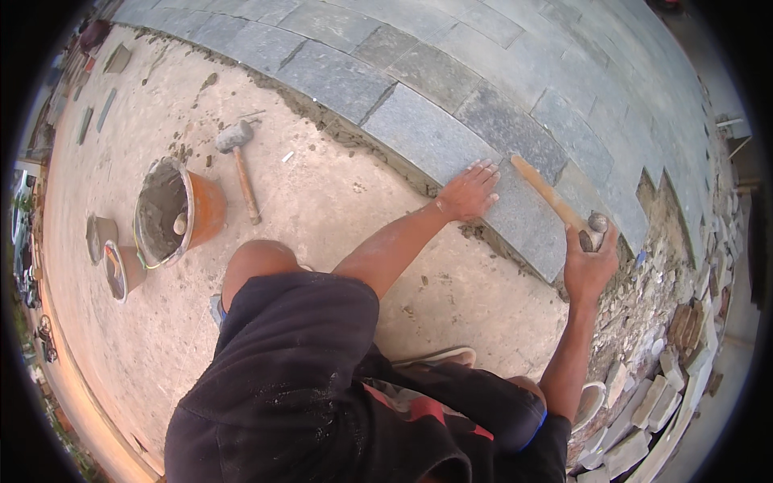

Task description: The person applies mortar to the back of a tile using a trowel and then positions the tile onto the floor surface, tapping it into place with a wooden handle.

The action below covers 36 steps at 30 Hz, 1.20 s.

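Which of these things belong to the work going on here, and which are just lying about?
Part of the work now:
Held mallet, gripped in the right hand
Grey slab, touched by the left hand

Apparently just lying about, though some may serve too:
Second mallet, on the ground
Orange bucket
Two smaller buckets
Loose stone pieces

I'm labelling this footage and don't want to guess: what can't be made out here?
All in the head view:
- Held mallet's head: partly hidden by the right hand.
- Palm of the left hand: hidden beneath the hand itself.
- Sandal: mostly hidden by dark clothing.
- Stones at lower right: cut off by the lower edge.
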Tool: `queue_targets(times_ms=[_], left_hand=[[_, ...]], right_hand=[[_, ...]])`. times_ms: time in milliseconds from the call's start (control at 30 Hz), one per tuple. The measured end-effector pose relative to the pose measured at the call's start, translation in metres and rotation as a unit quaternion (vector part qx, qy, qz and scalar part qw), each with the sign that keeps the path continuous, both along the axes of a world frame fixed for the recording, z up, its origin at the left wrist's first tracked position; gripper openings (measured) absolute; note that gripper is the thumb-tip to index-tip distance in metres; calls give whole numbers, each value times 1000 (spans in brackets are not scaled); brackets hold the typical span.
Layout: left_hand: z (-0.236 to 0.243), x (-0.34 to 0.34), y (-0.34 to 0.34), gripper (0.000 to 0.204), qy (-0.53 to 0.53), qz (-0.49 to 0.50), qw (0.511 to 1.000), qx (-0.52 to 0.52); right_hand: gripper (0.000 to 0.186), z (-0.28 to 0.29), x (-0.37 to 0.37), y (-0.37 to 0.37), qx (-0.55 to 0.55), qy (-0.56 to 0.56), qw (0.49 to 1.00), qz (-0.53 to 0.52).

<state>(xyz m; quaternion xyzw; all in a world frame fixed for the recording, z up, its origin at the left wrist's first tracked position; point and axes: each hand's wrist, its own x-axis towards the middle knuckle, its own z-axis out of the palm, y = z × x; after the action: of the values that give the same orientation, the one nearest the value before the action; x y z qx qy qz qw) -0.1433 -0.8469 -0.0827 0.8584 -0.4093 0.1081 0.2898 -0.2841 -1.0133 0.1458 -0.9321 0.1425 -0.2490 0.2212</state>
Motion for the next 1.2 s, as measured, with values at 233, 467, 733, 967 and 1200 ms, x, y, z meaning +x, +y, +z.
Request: queue_targets(times_ms=[233,467,733,967,1200], left_hand=[[0,70,64,61,-26,148,984,92],[1,75,64,67,-24,157,975,156],[2,75,67,67,-9,153,976,153],[2,76,67,66,-11,155,978,142],[2,75,67,66,-12,156,976,152]], right_hand=[[42,17,-24,25,8,17,998,61],[38,9,-33,41,-15,11,987,158],[36,4,-29,44,-25,32,986,163],[36,-4,-31,41,0,30,987,156],[36,-3,-33,42,3,38,988,150]])
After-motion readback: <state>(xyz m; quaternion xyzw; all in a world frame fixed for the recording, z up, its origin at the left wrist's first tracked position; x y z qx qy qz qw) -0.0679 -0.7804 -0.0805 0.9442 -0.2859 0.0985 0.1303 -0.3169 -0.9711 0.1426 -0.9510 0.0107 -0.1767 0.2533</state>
